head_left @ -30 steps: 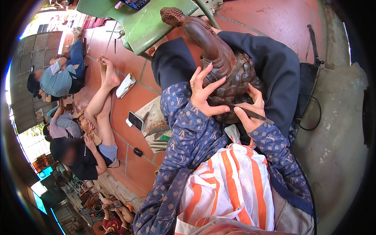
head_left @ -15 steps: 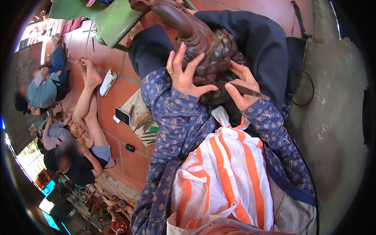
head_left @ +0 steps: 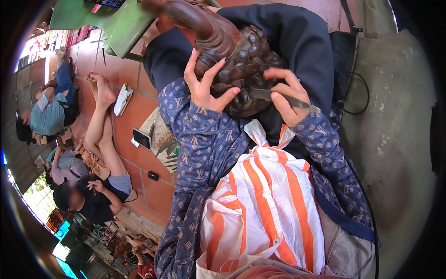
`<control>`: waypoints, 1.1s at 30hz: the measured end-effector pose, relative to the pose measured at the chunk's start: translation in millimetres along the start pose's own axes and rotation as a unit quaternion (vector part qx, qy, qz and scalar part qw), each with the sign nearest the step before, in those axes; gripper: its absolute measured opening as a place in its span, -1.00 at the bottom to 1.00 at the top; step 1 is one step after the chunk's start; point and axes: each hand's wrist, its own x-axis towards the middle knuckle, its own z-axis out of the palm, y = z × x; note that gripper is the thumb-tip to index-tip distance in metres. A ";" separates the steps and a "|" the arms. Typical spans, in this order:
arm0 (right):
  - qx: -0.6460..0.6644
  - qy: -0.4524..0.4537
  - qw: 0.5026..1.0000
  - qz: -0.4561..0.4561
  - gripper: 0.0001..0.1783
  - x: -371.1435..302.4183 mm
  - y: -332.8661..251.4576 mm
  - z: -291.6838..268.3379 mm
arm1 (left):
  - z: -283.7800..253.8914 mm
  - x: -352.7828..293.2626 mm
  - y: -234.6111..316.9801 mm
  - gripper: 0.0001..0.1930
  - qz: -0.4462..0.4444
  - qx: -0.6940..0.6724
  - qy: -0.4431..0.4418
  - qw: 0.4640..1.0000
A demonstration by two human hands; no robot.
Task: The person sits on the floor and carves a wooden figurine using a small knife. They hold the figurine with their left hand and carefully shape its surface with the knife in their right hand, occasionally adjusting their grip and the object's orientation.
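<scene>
A dark brown, glossy wood carving (head_left: 232, 49) with a cluster of rounded knobs lies between my legs. My left hand (head_left: 204, 90) rests on its near left side, fingers stretched and spread, thumb touching the knobs. In my right hand (head_left: 292, 90) is a flat metal carving blade (head_left: 297, 102), pinched between thumb and fingers with the index finger raised. One end of the blade reaches the carving's right side; the other sticks out past my wrist. Whether its tip touches the wood I cannot tell.
A white and orange striped bag (head_left: 265, 200) lies on my lap. To the left are a phone (head_left: 141, 138), a black case (head_left: 153, 175) and several metal tools (head_left: 171, 162) on the tiled floor. People sit further left. A green chair (head_left: 116, 28) stands at the far left.
The carving and both hands have shifted slightly left in view. My right index finger has lifted off the carving, and the blade has turned a little flatter.
</scene>
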 end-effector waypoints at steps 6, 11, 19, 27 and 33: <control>-0.008 0.013 0.999 0.041 -0.82 12.1 1.4 21.7 | -2.1 4.6 11.0 -0.19 -0.002 -0.007 0.009 1.000; 0.015 0.031 0.997 0.064 -0.83 16.6 2.4 27.7 | -2.3 6.6 15.2 -0.13 -0.042 0.009 -0.009 0.999; 0.134 0.034 0.987 0.086 -0.85 20.0 10.0 19.9 | 5.0 10.0 34.0 -0.08 -0.070 0.104 -0.001 0.992; 0.169 0.024 0.982 0.086 -0.84 20.1 14.3 16.9 | 15.5 6.8 31.0 -0.05 -0.098 0.094 0.021 0.990; 0.107 0.009 0.992 0.070 -0.85 19.2 11.7 19.3 | 4.4 4.5 20.3 0.01 -0.073 0.009 -0.003 0.997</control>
